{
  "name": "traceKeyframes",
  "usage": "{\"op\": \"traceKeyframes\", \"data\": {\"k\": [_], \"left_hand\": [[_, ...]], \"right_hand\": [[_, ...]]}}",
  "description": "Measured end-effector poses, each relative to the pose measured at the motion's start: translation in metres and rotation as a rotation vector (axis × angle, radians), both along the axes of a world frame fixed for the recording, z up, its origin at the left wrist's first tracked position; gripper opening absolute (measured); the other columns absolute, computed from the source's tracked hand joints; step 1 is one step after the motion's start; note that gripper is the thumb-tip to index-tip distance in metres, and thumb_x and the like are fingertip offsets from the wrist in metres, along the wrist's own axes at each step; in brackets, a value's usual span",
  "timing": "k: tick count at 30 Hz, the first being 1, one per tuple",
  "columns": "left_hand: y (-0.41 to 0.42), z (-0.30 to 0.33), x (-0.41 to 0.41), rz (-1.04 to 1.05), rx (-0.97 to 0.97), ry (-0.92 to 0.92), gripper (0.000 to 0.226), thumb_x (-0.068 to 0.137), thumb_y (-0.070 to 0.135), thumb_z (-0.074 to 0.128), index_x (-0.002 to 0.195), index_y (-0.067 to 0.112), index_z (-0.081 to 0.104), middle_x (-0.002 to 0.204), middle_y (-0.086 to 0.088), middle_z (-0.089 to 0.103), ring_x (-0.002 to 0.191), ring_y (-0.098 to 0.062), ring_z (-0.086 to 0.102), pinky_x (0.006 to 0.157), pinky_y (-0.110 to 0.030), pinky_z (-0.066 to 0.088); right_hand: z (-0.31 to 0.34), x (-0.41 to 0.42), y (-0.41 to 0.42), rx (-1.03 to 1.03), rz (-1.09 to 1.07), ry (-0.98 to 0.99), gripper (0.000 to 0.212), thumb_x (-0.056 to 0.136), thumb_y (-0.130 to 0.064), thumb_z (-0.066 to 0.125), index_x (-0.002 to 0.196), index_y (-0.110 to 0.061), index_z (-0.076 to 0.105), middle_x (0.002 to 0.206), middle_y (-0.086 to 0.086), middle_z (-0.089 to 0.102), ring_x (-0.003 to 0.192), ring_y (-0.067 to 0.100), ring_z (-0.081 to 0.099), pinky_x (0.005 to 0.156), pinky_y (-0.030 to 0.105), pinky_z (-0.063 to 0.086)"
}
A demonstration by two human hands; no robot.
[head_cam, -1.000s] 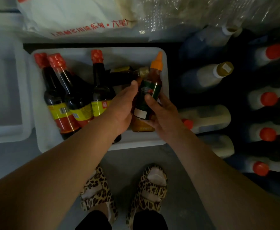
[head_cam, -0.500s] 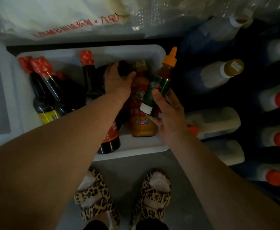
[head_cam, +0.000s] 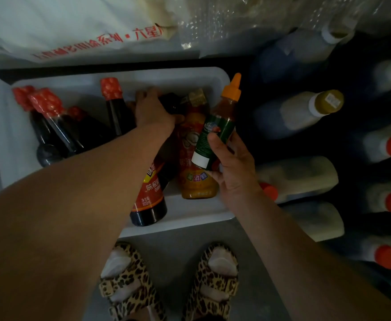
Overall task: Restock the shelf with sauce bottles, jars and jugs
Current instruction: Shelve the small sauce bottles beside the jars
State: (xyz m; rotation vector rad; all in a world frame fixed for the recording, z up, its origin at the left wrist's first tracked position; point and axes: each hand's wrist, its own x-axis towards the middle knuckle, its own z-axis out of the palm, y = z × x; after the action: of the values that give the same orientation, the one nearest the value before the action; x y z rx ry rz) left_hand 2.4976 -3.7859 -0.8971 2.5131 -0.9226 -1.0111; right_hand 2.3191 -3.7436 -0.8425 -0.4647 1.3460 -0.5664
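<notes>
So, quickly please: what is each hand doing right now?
Left hand: grips a dark bottle lying in the white bin.
Right hand: holds the orange-capped squeeze bottle.

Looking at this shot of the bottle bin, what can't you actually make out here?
Head view only, and dim:
- What the left hand grips: a dark bottle whose body the hand and forearm cover.
- The label text on the squeeze bottle in the right hand: too small.
- The contents of the jugs at right: lost in shadow.
- The sack up top: cut off by the frame edge.
</notes>
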Motion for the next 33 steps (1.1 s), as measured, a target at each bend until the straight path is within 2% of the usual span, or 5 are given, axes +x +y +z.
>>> {"op": "traceKeyframes", "data": {"k": [6,13,22,27,33], "left_hand": [[0.003,0.000,0.002,-0.079,-0.003,-0.021,0.069,0.073,0.022,0.085,0.134,0.015,0.052,0.143,-0.012,0.036,0.130,-0.030,0.039,0.108,-0.033,0.036],[0.029,0.059,-0.010,-0.055,-0.246,0.337,0.059,0.079,0.024,0.081,0.129,0.022,0.051,0.113,0.012,0.054,0.106,-0.004,0.051,0.067,-0.001,0.038],[0.067,0.207,0.007,0.263,-0.220,0.745,0.037,0.082,0.041,0.075,0.114,0.034,0.059,0.111,0.010,0.067,0.107,-0.012,0.062,0.085,-0.035,0.048],[0.080,0.329,0.009,0.347,-0.233,0.934,0.061,0.062,0.064,0.081,0.115,0.040,0.062,0.130,0.004,0.063,0.127,-0.023,0.052,0.111,-0.055,0.033],[0.084,0.489,0.008,0.366,-0.297,0.971,0.075,0.055,0.076,0.077,0.119,0.042,0.060,0.136,0.002,0.059,0.130,-0.027,0.048,0.110,-0.061,0.029]], "right_hand": [[-0.002,0.003,0.002,0.014,-0.045,0.010,0.040,0.089,-0.023,0.074,0.127,-0.030,0.065,0.123,-0.002,0.071,0.111,0.015,0.069,0.085,0.040,0.058],[0.029,0.005,0.011,0.072,-0.114,-0.036,0.054,0.082,-0.032,0.076,0.134,-0.033,0.060,0.129,-0.001,0.068,0.116,0.021,0.066,0.091,0.047,0.057],[0.161,0.000,0.015,0.101,-0.053,-0.124,0.062,0.074,-0.033,0.079,0.133,-0.022,0.062,0.127,0.006,0.070,0.118,0.027,0.066,0.088,0.046,0.057],[0.278,0.000,0.012,0.075,0.039,-0.142,0.056,0.077,-0.034,0.083,0.125,-0.013,0.066,0.122,0.013,0.071,0.116,0.033,0.066,0.096,0.053,0.054],[0.434,0.001,0.006,-0.022,0.126,-0.193,0.050,0.082,-0.038,0.075,0.124,-0.014,0.063,0.114,0.011,0.070,0.107,0.031,0.066,0.066,0.035,0.058]]}}
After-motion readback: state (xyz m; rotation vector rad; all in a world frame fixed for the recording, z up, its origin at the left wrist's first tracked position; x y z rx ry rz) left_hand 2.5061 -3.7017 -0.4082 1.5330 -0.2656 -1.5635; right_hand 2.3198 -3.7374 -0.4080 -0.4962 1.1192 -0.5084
